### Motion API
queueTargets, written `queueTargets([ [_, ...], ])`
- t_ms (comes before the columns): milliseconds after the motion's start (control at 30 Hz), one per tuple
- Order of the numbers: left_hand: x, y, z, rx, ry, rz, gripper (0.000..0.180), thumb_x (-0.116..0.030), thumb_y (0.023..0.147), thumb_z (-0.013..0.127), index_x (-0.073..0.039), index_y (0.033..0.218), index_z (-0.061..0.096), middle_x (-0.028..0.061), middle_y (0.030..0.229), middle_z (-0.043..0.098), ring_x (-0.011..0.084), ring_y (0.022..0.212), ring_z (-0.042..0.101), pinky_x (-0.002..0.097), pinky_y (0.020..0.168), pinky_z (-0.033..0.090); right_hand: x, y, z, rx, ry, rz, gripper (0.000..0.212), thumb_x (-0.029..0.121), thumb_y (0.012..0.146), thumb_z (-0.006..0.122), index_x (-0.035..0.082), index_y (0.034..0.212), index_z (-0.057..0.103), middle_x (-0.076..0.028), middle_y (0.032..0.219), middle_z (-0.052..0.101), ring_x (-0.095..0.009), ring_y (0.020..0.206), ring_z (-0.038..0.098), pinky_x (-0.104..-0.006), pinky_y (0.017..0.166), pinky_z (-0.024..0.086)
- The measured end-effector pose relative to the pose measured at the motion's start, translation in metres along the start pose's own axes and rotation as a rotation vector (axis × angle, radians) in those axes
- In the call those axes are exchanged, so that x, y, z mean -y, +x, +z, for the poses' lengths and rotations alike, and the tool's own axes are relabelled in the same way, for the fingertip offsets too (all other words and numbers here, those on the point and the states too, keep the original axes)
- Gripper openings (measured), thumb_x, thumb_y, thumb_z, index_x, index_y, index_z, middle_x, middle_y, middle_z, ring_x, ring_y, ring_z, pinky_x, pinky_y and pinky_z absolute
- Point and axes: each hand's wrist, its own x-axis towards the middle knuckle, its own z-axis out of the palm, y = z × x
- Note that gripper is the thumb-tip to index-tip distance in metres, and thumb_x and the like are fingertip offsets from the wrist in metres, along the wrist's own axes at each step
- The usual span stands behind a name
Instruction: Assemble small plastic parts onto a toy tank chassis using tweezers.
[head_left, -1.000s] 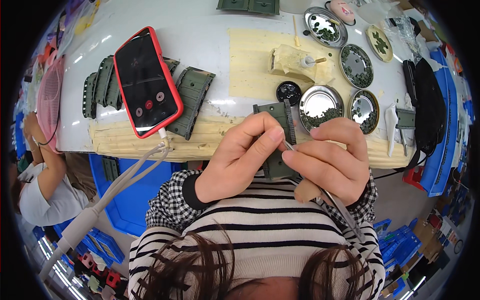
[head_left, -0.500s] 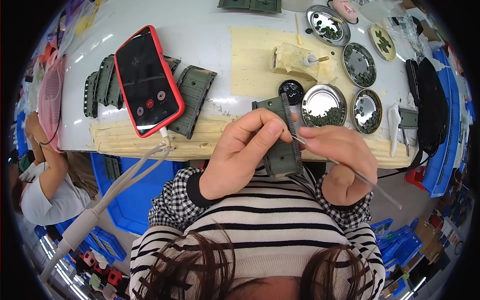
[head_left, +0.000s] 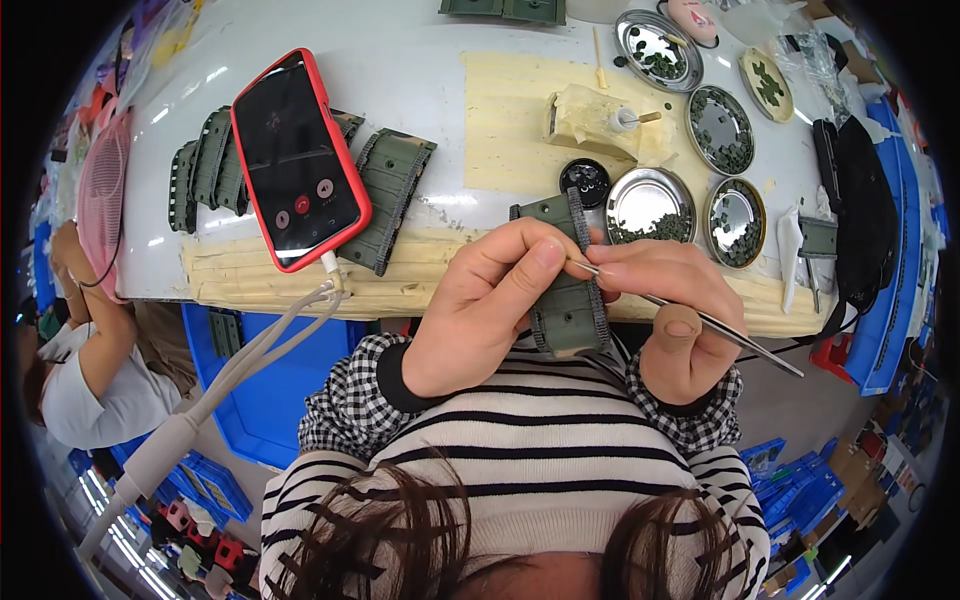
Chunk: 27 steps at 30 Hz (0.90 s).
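Observation:
My left hand [head_left: 470,315] grips a dark green moulded panel [head_left: 570,318] with ridged edges, held upright over the table's front edge. My right hand [head_left: 690,310] is closed on slim metal tweezers [head_left: 750,345], whose tips meet the panel's ridged edge beside my left thumb and forefinger. Whatever small piece may sit at the tips is too small to make out. Just beyond the panel stand a small black pot [head_left: 585,183] and a round metal dish [head_left: 650,185] of small green pieces.
A phone in a red case [head_left: 345,165] leans on several green panels [head_left: 390,195] at left, its white cable [head_left: 215,395] running toward me. More metal dishes [head_left: 722,130] and a tape-wrapped block [head_left: 590,120] holding a small bottle lie beyond. Another person [head_left: 95,380] sits at far left.
The tweezers have swung slightly, their tips now against the panel's edge by my left fingertips. My right hand has shifted a little left and steadied; my left hand keeps its grip.

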Motion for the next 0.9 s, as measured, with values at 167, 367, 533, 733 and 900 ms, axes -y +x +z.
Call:
queueTargets([
  [167, 0.0003, -0.001, -0.0019, -0.025, 0.067, -0.028, 0.023, -0.022, 0.103, 0.043, -0.004, 0.098, 0.055, 0.0052, 0.102, 0.061, 0.0112, 0.099, 0.056, 0.0282, 0.09, 0.044, 0.0012, 0.0001, 0.0007, -0.004, 0.014, 0.01, 0.025, 0.017, 0.091, 0.061, -0.002, 0.106, 0.067, -0.015, 0.1, 0.068, -0.025, 0.088, 0.065, -0.0382, 0.091, 0.051],
  [367, 0.0007, -0.0021, -0.0035, -0.032, 0.083, -0.044, 0.022, -0.023, 0.103, 0.042, -0.004, 0.098, 0.054, 0.0043, 0.1, 0.06, 0.0103, 0.097, 0.056, 0.0273, 0.088, 0.044, -0.0001, -0.0002, 0.0009, 0.0, 0.011, 0.001, 0.024, 0.014, 0.09, 0.061, -0.003, 0.106, 0.066, -0.015, 0.101, 0.067, -0.026, 0.09, 0.065, -0.0397, 0.091, 0.05],
  [533, -0.0003, -0.0016, -0.0011, -0.011, 0.062, -0.016, 0.022, -0.023, 0.103, 0.042, -0.005, 0.098, 0.054, 0.0039, 0.099, 0.059, 0.0099, 0.097, 0.055, 0.0271, 0.088, 0.044, -0.0022, -0.0007, 0.0014, -0.006, 0.041, -0.002, 0.024, 0.014, 0.091, 0.059, -0.004, 0.106, 0.066, -0.015, 0.1, 0.067, -0.026, 0.09, 0.065, -0.0398, 0.091, 0.05],
  [733, -0.0016, -0.0014, 0.001, 0.01, 0.04, 0.006, 0.023, -0.023, 0.103, 0.041, -0.005, 0.099, 0.054, 0.0037, 0.1, 0.059, 0.0099, 0.097, 0.055, 0.0271, 0.088, 0.044, -0.0041, -0.0022, 0.0064, -0.067, 0.091, 0.006, 0.03, 0.021, 0.097, 0.052, -0.004, 0.105, 0.067, -0.016, 0.096, 0.066, -0.023, 0.083, 0.064, -0.0375, 0.091, 0.049],
  [900, 0.0023, -0.0012, -0.0005, -0.025, 0.054, 0.015, 0.024, -0.024, 0.103, 0.044, -0.004, 0.098, 0.057, 0.0035, 0.097, 0.062, 0.0078, 0.089, 0.058, 0.0207, 0.075, 0.044, -0.006, -0.0016, 0.008, -0.08, 0.094, -0.009, 0.032, 0.022, 0.098, 0.05, -0.004, 0.105, 0.067, -0.016, 0.093, 0.065, -0.02, 0.077, 0.063, -0.0357, 0.091, 0.049],
])
